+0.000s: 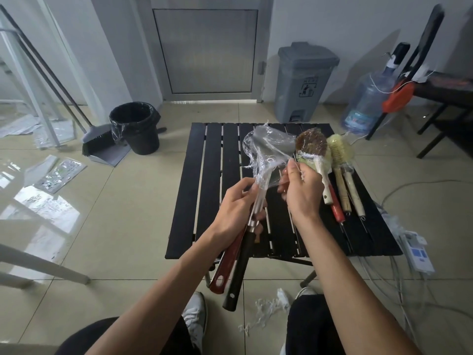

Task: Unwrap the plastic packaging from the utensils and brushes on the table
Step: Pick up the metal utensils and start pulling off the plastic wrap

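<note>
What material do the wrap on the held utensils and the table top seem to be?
The wrap: thin clear plastic film, glossy, stretching into crinkled strands. The table top: black matte slats with gaps between them, probably painted metal; wood cannot be excluded.

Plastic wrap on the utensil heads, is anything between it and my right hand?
No. The right hand already pinches the plastic wrap directly, while the left hand holds the utensil handles.
</note>
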Tool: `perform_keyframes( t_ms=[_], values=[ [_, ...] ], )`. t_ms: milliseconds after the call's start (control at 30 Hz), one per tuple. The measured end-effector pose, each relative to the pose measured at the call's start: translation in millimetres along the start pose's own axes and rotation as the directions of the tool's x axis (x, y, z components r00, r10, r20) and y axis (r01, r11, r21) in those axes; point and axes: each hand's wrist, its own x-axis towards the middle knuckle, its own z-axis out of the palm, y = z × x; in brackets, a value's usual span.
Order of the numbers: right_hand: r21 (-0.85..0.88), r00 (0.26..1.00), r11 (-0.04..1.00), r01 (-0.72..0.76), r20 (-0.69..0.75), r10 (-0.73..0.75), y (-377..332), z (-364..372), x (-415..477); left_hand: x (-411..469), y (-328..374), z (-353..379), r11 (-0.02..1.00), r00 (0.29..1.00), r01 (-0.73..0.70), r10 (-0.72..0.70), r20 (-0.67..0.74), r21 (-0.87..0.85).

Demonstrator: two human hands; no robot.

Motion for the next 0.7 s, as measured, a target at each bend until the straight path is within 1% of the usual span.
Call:
perform_keyframes(
  t_ms=[33,100,200,333,400,500,600,633,700],
  values=[
    [0.022,1.000,1.000,-0.007,-0.006,0.007,0,-2,1,-1,1,1,0.999,1.000,-0.006,0.006,0.000,0.034],
    [-0.016,1.000,1.000,0.007,0.001,-0.007,-1,-3,0,-2,2,0,0.993,1.000,-0.029,0.027,0.012,0.116],
    [-0.102,0.996,0.991,0.085,0.017,-0.083,-2,-3,1,-5,1,-6,0.959,0.997,-0.071,0.062,0.045,0.274],
    [-0.217,0.976,0.954,0.206,0.110,-0.186,-4,-4,6,-10,-1,-12,0.920,0.995,-0.092,0.073,0.065,0.382],
    [-0.237,0.961,0.939,0.249,0.177,-0.211,-3,-7,10,-10,-2,-15,0.904,0.995,-0.092,0.072,0.063,0.417],
    [-0.214,0.942,0.947,0.237,0.289,-0.171,1,-7,15,-10,-2,-18,0.904,0.996,-0.081,0.060,0.062,0.420],
    [-0.275,0.946,0.936,0.219,0.294,-0.135,3,-5,16,-11,-3,-19,0.888,0.997,-0.073,0.051,0.061,0.453],
    [-0.306,0.943,0.919,0.248,0.295,-0.156,4,-6,17,-12,-3,-18,0.884,0.997,-0.072,0.048,0.063,0.463],
    [-0.348,0.908,0.865,0.362,0.340,-0.244,5,-9,18,-13,-4,-18,0.891,0.997,-0.061,0.037,0.061,0.449]
  ],
)
